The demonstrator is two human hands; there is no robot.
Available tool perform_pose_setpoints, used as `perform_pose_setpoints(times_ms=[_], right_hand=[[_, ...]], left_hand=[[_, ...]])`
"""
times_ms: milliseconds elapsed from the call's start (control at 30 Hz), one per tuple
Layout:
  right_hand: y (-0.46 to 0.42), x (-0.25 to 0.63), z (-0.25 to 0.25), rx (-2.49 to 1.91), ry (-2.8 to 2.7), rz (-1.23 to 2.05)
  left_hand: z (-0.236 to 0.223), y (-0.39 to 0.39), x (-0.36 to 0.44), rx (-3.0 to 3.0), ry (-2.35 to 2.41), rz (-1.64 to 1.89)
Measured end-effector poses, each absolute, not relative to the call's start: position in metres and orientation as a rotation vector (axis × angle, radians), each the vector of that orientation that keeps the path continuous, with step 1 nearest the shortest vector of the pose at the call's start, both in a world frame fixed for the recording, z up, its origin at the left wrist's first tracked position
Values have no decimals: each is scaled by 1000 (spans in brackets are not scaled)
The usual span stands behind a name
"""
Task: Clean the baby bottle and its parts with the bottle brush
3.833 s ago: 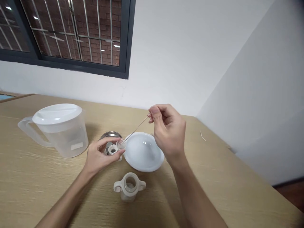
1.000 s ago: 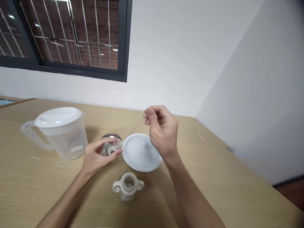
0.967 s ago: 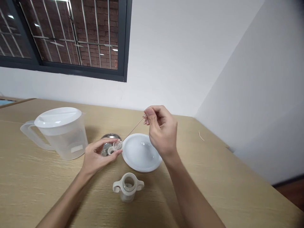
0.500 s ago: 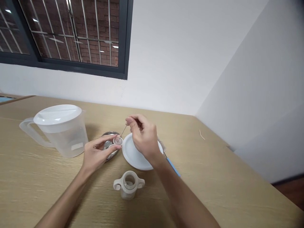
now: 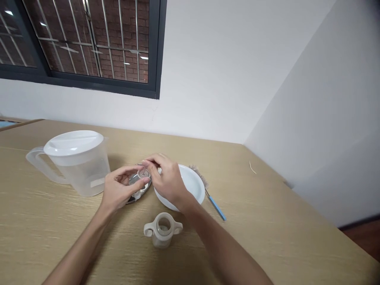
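Observation:
My left hand [image 5: 120, 187] pinches a small round translucent cap-like piece [image 5: 143, 173] between thumb and fingers. Right beside it, my right hand [image 5: 168, 180] has its fingers pinched on a thin metal rod, most of which is hidden; its tip meets the round piece. Below my left fingers lies a shiny metal dish [image 5: 130, 201] with small white parts in it, partly covered. A white plate [image 5: 194, 183] sits under and behind my right hand. Closer to me, an open two-handled baby bottle [image 5: 162, 233] stands upright on the table.
A lidded translucent jug [image 5: 81, 170] stands at the left. To the right of the plate lies a bristle brush with a blue handle [image 5: 217, 208]. A thin pale strip [image 5: 252, 168] lies farther right. The wooden table [image 5: 282, 229] meets the walls behind and right.
My right hand has moved down and left, close to the round piece, and less of the rod shows. The plate and brush are less covered by my right arm.

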State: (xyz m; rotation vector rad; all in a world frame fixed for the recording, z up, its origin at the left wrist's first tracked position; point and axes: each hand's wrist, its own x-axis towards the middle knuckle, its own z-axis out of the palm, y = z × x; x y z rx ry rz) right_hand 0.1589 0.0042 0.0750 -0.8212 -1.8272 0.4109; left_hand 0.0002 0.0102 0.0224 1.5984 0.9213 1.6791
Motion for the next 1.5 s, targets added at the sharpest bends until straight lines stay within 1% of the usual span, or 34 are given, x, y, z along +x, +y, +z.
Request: perform_pose_setpoints(times_ms=[133, 433, 700, 933, 1300, 1400, 1500], right_hand=[[3, 164, 80, -861, -1673, 470], [-1, 185, 103, -783, -1462, 408], [-11, 214, 131, -737, -1295, 214], [-8, 203, 123, -752, -1346, 267], [-7, 208, 122, -807, -1377, 177], [-7, 204, 120, -817, -1413, 210], [-6, 194, 113, -813, -1438, 321]], left_hand=[[19, 10, 0, 1748, 925, 1583], [21, 3, 5, 1934, 951, 1609], [15, 7, 0, 1957, 970, 1577], [19, 2, 4, 1834, 1039, 1586], [17, 3, 2, 1851, 1009, 1610], [19, 2, 4, 1830, 1042, 1600], [23, 0, 7, 1727, 1029, 1611]])
